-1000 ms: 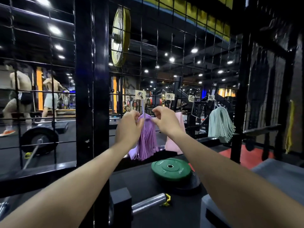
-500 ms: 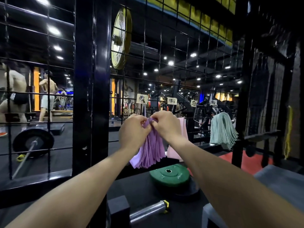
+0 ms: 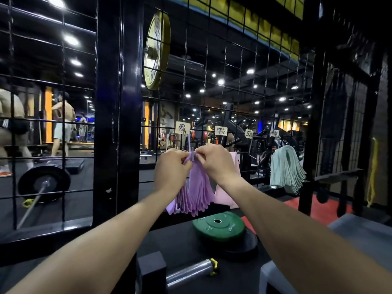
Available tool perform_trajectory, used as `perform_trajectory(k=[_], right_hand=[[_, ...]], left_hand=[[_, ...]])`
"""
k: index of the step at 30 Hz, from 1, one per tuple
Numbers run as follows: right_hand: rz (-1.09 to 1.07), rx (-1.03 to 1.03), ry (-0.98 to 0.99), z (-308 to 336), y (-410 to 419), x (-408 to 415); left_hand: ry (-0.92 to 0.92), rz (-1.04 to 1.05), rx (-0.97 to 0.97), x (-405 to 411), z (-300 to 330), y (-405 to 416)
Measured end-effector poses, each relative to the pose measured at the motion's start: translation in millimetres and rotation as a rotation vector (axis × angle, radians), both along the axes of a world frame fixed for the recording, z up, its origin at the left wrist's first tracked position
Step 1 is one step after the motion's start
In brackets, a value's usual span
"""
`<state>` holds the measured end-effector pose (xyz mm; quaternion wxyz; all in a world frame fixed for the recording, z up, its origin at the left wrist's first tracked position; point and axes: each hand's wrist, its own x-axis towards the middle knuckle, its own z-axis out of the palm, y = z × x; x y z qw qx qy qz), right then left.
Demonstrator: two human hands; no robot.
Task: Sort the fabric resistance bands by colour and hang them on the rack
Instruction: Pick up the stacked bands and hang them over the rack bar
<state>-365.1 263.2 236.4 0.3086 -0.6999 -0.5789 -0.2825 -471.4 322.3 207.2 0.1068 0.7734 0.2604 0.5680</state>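
The top of a bunch of purple bands (image 3: 196, 187) is pinched from the left by the left hand (image 3: 171, 167), its fingers curled round the fabric. The same gathered top is gripped from the right by the right hand (image 3: 214, 161), fingers bent over it, so that the two hands are brought almost knuckle to knuckle. A small grey hook (image 3: 192, 156) is seen between the fingertips, and the bands are held at it; whether they already rest on it cannot be told. The purple bunch is hung down in fanned folds below both hands, in front of the black wire grid rack (image 3: 233, 60).

Just to the right, partly hidden behind the right wrist, a pink bunch of bands (image 3: 228, 197) is hung. Further right, well apart, a pale green bunch (image 3: 286, 168) is draped on the same grid. Small paper labels (image 3: 182, 127) are fixed to the wire above the bunches.

Below, a green weight plate (image 3: 218, 225) is laid flat on a larger black plate (image 3: 244, 248), and a barbell end (image 3: 188, 272) is seen near the bottom edge. A yellow weight plate (image 3: 156, 50) is mounted high on the grid.
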Motion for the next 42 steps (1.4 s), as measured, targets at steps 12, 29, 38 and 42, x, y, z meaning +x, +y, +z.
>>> perform_trajectory(k=[12,29,38,42], right_hand=[[0.302,0.003,0.532,-40,-8,9],[0.164,-0.024,0.641,-60,-68,25],[-0.207,0.037,0.586,-89,-195,99],[-0.397,-0.013,0.535,-109,-259,135]], left_hand=[[-0.032,-0.089,-0.127,0,-34,8],[0.082,-0.168,0.009,6,-31,-48],[0.234,-0.514,-0.126,125,-60,-134],[0.313,-0.67,-0.183,181,-83,-190]])
